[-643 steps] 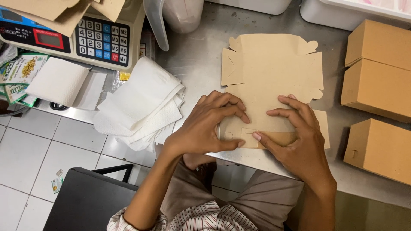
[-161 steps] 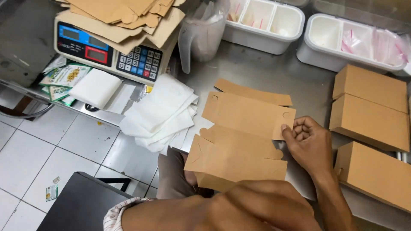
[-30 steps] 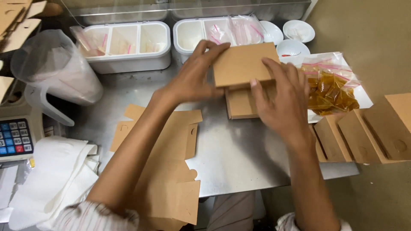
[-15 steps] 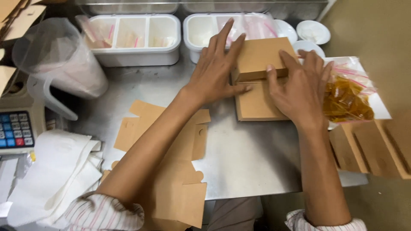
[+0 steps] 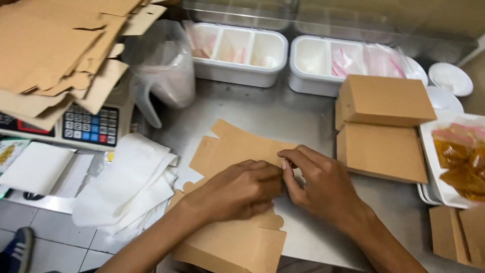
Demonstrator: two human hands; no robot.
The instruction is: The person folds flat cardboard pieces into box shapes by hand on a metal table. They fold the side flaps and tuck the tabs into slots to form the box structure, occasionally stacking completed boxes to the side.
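Observation:
My left hand [image 5: 241, 191] and my right hand [image 5: 323, 188] meet over a flat brown cardboard box blank [image 5: 228, 151] lying on the steel counter [image 5: 262, 111]. The fingers of both hands pinch the blank's edge near its middle. More flat blanks [image 5: 237, 247] lie under my left wrist at the counter's front edge. Two folded brown boxes, one stacked higher [image 5: 386, 99] and one lower [image 5: 386, 153], stand to the right of my hands.
A stack of flat blanks [image 5: 50, 55] rests on a scale with a keypad [image 5: 91, 126] at left. White paper sheets [image 5: 126, 182] lie beside it. A clear plastic jug [image 5: 164, 65], two white compartment tubs [image 5: 237, 53], small bowls [image 5: 452, 78] and a tray of sauce sachets [image 5: 462, 162] ring the counter.
My hands left the stacked folded boxes at the right and moved down-left onto a flat blank. The view swung left, bringing the scale and blank stack into sight.

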